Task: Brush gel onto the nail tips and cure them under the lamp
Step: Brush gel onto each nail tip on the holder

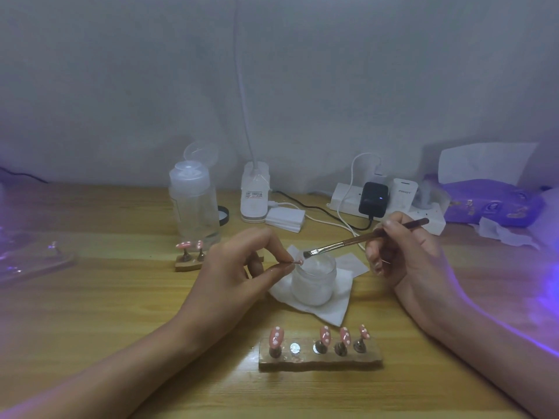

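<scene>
My left hand point(242, 264) pinches a small pink nail tip point(298, 262) between thumb and forefinger, just above the rim of an open glass gel jar point(314, 282). My right hand point(405, 252) grips a thin brown brush point(363, 238); its bristles touch the held tip. In front of me a wooden holder point(320, 356) carries several pink white-dotted nail tips on stands, with one bare silver spot. A second small wooden holder point(189, 261) with two pink tips stands at the left behind my left hand. No lamp body shows; purple light falls from both sides.
The jar sits on a white wipe point(329, 309). At the back stand a clear pump bottle point(195, 204), a white lamp base point(254, 195), a stack of white pads point(286, 219), a power strip point(393, 204) with plugs and a purple tissue pack point(490, 204). A clear plastic lid point(33, 255) lies left.
</scene>
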